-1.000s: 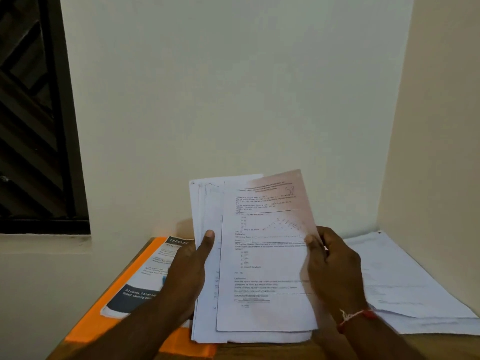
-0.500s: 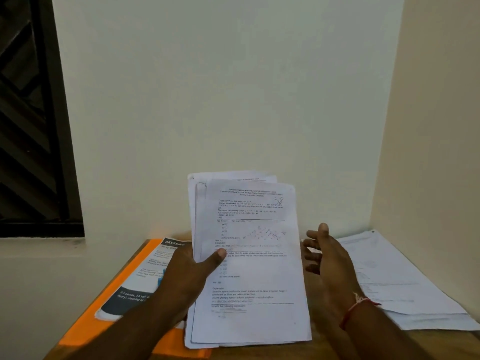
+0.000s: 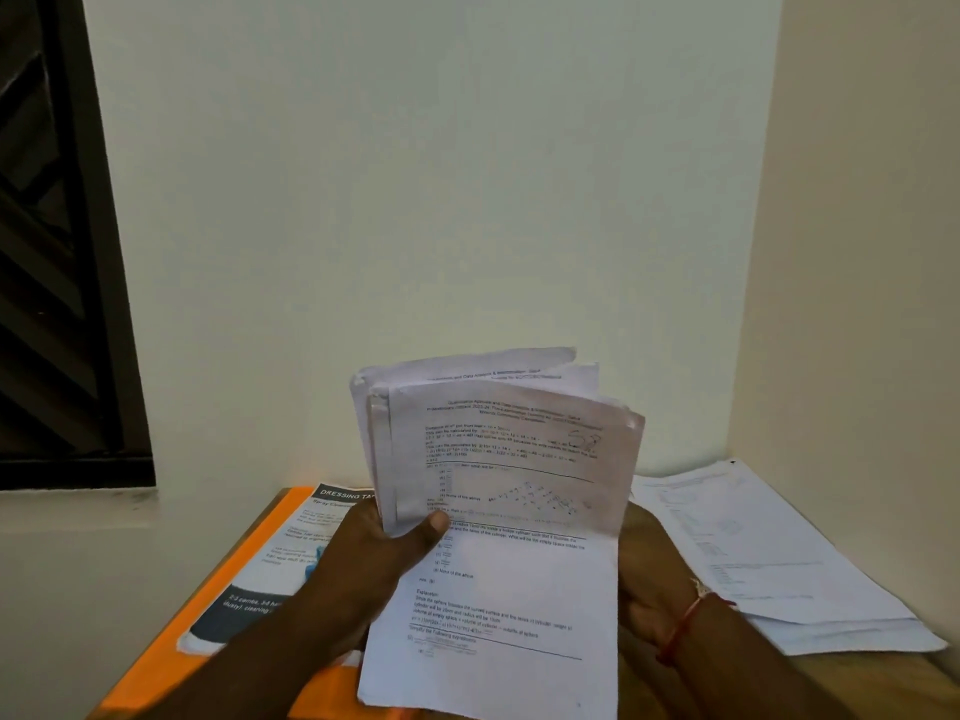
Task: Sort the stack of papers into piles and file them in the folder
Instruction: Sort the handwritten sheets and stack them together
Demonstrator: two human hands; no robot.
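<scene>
In a pale-walled corner, over a wooden counter (image 3: pixel 883 683), a person's left hand (image 3: pixel 374 569) clamps a stack of printed papers (image 3: pixel 509 511) upright, thumb across the front sheet. The right hand (image 3: pixel 649 579) sits behind its edge, grip hidden. Fanning the top corner should free one sheet cleanly for the right-side pile (image 3: pixel 769 563) or the orange folder (image 3: pixel 171 652).

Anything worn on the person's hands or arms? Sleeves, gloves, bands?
No gloves or sleeves show on the left hand or right hand. The right wrist wears a thin red thread band with a small pale knot. No watch visible.
</scene>
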